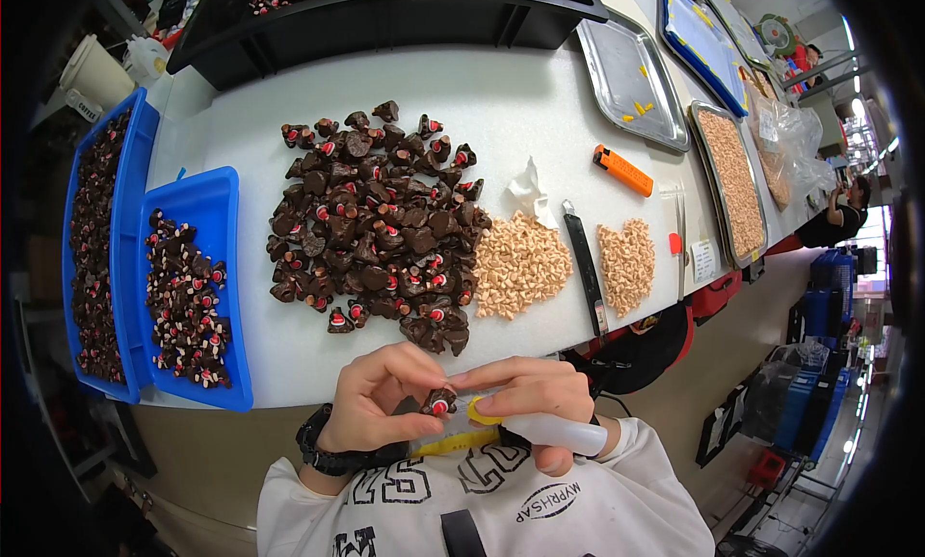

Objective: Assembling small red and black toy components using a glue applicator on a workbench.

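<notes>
Between the thumb and fingers of my left hand (376,393) is a small dark-brown figurine piece (439,403) with a red and white spot. Close beside it, my right hand (540,391) is wrapped round a white squeeze bottle (554,430). A yellow part (482,411) shows at the bottle's front end, near the figurine piece. Just beyond my hands lies a large heap of similar brown pieces (366,220), many with red spots. To its right is a pile of small beige pieces (522,268), with a smaller beige pile (627,266) farther right.
A black-handled cutter (584,268) lies between the beige piles; an orange knife (622,171) is beyond. Blue trays (238,297) of brown pieces stand left, a black bin (385,27) at the back. Metal trays (674,133) line the right. A person (848,210) is far right.
</notes>
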{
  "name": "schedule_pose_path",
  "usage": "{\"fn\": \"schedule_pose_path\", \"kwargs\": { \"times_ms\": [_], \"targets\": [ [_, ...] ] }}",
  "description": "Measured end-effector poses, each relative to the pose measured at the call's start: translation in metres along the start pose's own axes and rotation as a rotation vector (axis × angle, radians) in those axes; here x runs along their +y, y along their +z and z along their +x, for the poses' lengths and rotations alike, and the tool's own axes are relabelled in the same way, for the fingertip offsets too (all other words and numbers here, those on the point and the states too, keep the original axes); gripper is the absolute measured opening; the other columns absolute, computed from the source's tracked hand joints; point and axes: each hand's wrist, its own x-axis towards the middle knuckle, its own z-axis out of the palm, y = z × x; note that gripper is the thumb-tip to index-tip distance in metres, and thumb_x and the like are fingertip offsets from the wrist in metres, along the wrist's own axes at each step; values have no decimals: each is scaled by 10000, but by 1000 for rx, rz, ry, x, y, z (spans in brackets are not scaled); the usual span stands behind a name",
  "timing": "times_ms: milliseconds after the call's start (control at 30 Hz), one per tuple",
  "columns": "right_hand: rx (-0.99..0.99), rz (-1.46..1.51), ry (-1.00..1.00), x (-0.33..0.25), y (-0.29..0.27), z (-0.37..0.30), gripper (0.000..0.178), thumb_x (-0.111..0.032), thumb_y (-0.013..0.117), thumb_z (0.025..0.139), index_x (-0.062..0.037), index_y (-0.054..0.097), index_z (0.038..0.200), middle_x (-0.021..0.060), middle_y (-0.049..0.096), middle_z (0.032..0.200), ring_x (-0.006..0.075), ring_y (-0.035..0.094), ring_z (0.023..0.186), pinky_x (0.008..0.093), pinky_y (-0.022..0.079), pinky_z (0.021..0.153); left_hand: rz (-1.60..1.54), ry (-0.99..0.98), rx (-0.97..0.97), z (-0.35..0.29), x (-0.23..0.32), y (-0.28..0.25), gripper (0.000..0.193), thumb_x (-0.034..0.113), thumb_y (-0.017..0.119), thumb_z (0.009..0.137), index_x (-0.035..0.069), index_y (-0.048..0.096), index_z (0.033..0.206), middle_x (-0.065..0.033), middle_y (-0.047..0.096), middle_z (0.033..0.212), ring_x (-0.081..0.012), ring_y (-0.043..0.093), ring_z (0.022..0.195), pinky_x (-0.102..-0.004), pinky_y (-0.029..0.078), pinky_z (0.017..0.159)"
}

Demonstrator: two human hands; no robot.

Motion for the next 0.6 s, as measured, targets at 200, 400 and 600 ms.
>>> {"fn": "schedule_pose_path", "kwargs": {
  "times_ms": [200, 400, 600],
  "targets": [
    [-20, -49, -20, -2, 0, 7, 640, -525, 346, 928, 76, 559, 881, 192, 632, 702, 394, 659, 784, 410, 567, 568, -10, -8, 3, 0, 0, 0, 377, -38, 742, 710, -42, 560, 1040, -151, 552, 1017, -178, 573, 922, -274, 506, 760],
    [-8, -16, -12, -1, 0, 2, 623, -514, 387, 910, 80, 577, 910, 241, 625, 820, 375, 655, 810, 385, 558, 622, -8, -9, 1, 0, 1, 1, 378, -37, 742, 711, -42, 559, 1041, -150, 551, 1021, -178, 573, 920, -277, 506, 764],
    [-38, -69, 11, -7, 0, 8, 658, -538, 340, 924, 75, 573, 884, 192, 636, 714, 383, 661, 791, 395, 563, 558, 13, -6, 1, -2, 0, 1, 376, -37, 748, 705, -34, 567, 1035, -142, 551, 1019, -161, 569, 907, -255, 493, 739]
  ]
}}
